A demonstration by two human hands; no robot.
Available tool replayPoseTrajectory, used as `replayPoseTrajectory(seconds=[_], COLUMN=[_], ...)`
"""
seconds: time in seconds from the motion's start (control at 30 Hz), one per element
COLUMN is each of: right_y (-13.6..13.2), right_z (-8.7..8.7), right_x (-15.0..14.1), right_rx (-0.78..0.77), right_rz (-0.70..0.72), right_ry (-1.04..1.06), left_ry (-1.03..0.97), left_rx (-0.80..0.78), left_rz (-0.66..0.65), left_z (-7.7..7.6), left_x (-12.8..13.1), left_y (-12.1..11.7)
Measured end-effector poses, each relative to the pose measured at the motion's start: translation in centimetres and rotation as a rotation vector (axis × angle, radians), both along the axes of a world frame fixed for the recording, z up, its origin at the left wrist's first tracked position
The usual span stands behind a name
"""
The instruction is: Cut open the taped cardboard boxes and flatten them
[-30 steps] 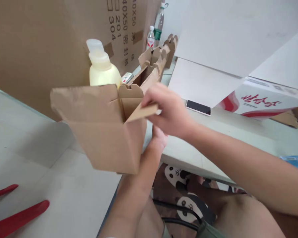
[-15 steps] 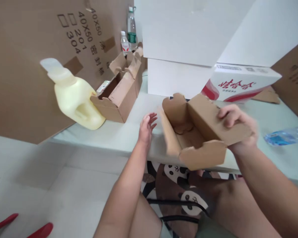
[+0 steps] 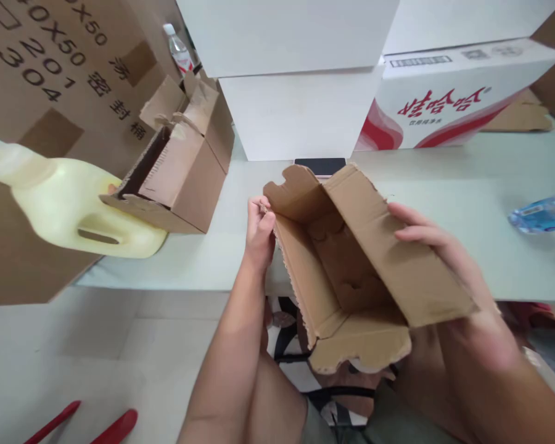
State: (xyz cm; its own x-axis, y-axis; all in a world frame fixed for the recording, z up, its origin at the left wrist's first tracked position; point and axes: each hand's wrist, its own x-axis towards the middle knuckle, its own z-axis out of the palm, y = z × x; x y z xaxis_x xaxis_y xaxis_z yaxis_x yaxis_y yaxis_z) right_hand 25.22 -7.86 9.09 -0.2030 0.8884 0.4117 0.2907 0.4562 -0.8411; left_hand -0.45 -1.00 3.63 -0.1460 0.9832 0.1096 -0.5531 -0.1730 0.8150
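An open brown cardboard box [image 3: 300, 259] is tilted toward me over the table's front edge, its inside bare and its flaps raised. My left hand [image 3: 260, 233] pinches the top edge of its left wall, thumb on the inner side. Along the right flap lies my right hand [image 3: 448, 259], fingers over the outer face and palm beneath its lower corner. A dark phone [image 3: 320, 166] lies flat on the table just behind the box. Left of my left hand stands another open cardboard box [image 3: 189, 179] with torn flaps.
A pale yellow jug [image 3: 87, 209] leans by the left box, before a large printed carton [image 3: 23, 111]. White boxes [image 3: 296, 117] and a red-and-white carton [image 3: 435, 98] line the back of the pale table [image 3: 444, 179]. A clear plastic bottle [image 3: 543, 213] lies at right.
My left hand, open and apart before, has closed on the box's left wall. The box has tipped further toward me, and the view has shifted closer.
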Motion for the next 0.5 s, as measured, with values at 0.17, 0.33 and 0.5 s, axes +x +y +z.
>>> replayPoseTrajectory(seconds=[0.17, 0.33, 0.5], right_y=[-0.5, -0.1, 0.4], right_z=[0.0, -1.4, -2.7], right_x=[0.7, 0.8, 1.7], right_rx=[0.128, 0.074, 0.029], right_rz=[0.137, -0.195, -0.017], right_ry=[-0.101, 0.121, 0.195], left_ry=[0.049, 0.028, 0.035], left_rx=[0.037, 0.031, 0.02], left_rz=[0.055, 0.142, 0.14], left_z=[0.0, 0.8, 0.9], left_x=[0.5, 1.1, 1.1], left_y=[0.1, -0.3, -0.3])
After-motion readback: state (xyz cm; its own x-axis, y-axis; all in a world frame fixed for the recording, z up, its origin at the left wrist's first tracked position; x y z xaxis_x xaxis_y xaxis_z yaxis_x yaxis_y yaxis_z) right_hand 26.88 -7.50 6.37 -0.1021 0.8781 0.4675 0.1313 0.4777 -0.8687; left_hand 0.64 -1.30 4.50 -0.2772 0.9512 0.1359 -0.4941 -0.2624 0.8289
